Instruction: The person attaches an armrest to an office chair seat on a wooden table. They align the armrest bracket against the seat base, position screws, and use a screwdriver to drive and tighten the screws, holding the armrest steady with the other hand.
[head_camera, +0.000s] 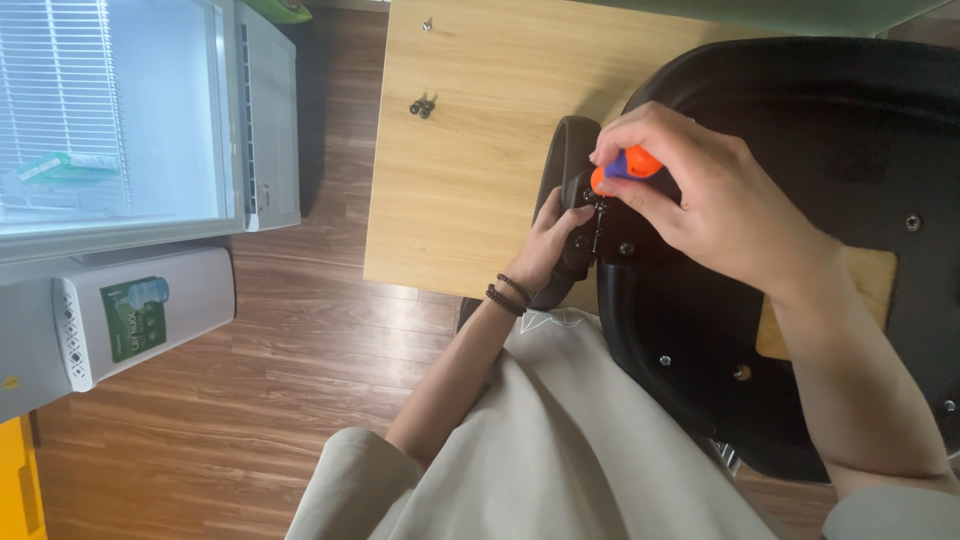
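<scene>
Head view, looking down. The right hand (700, 205) is clenched around a screwdriver (628, 168) with an orange and purple handle; only the handle end shows between the fingers (640, 130), and the shaft and tip are hidden under the hand. The tool stands over the joint where a black armrest (562, 160) meets the underside of an upturned black chair seat (800, 110). The left hand (555, 240) grasps the armrest from below, fingers wrapped on it, a dark bead bracelet (508, 293) at the wrist. The lower half of the armrest is covered by this hand.

The seat lies across a light wooden bench (460, 180) and is cut off at the right edge of the frame. Small bolts show on its shell, and a wooden panel (870, 290) is partly hidden by the right forearm. Two loose dark screws (422, 106) lie on the bench well apart from the hands; their exact kind is too small to tell. At left, on the wooden floor (250, 420), stand a white glass-fronted cabinet (150, 110) and a white appliance (140, 310), both cropped.
</scene>
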